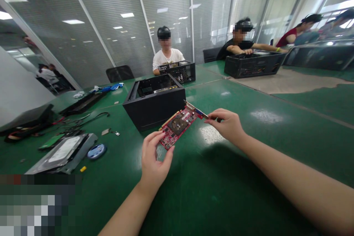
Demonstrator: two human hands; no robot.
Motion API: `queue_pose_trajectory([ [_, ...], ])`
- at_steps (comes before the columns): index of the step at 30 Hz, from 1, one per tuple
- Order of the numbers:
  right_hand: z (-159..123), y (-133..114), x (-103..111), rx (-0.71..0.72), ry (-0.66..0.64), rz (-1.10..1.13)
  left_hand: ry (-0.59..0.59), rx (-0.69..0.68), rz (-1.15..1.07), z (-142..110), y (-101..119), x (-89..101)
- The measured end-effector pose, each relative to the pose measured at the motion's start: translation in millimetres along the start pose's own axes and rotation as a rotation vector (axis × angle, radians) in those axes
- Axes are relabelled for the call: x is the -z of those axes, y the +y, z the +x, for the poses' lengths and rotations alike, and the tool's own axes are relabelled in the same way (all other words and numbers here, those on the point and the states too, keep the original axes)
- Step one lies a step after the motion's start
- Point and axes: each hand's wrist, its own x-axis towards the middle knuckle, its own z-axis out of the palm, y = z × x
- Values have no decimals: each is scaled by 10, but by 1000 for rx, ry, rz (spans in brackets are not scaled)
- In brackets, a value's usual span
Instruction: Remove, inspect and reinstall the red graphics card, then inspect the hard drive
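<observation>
The half-curled left hand (pixel 155 155) and pinching right hand (pixel 228 123) are holding the near and far ends of the card (pixel 178 126), its length slanting away rightward above the desk (pixel 199 191), short of the far edge.

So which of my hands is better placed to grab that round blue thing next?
Probably your left hand: it's nearer the round blue thing, though it holds one end of the red circuit card. Your right hand grips its bracket, farther away.
</observation>
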Motion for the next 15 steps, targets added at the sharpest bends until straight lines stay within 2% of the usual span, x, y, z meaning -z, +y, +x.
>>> queue_pose_trajectory([
  [6,3,59,20,120,-87,-74,-27,125,-91,18,-124,-37],
  [10,2,81,37,109,-155,-83,-22,182,-149,-6,-199,-51],
  [15,2,89,27,87,-174,-80,-38,225,-266,-10,-251,-77],
])
